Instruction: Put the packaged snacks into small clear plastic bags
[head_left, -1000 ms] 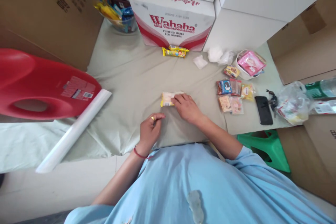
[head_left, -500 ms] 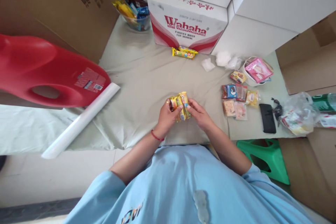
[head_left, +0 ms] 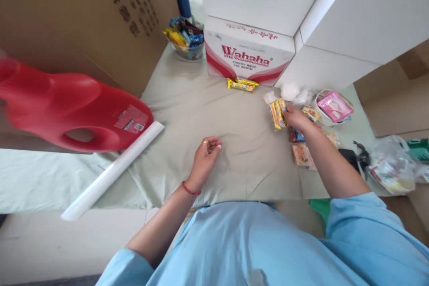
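My right hand (head_left: 295, 116) grips a few small yellow snack packets (head_left: 277, 114), held side by side at the right of the cloth-covered table. Beyond them lies a crumpled white tissue (head_left: 269, 97). Under and beside my right forearm are other snack packets, among them a pinkish one (head_left: 299, 155) and a yellow one (head_left: 311, 113). Over the middle front of the cloth, my left hand (head_left: 206, 156) holds nothing; its fingers are loosely curled, with the thumb apart from them. Two yellow snack bars (head_left: 243, 85) lie against the Wahaha carton (head_left: 250, 56).
A red jug (head_left: 80, 111) and a white roll (head_left: 114, 172) lie at the left. A bowl of wrapped snacks (head_left: 188, 51) stands at the back. To the right are a white basket (head_left: 323, 118) with a pink packet, a dark phone (head_left: 348, 157) and a plastic bag (head_left: 392, 170).
My right hand has carried the yellow packets from the middle to the right. My left hand has let go of them and moved slightly left. The view has shifted a little.
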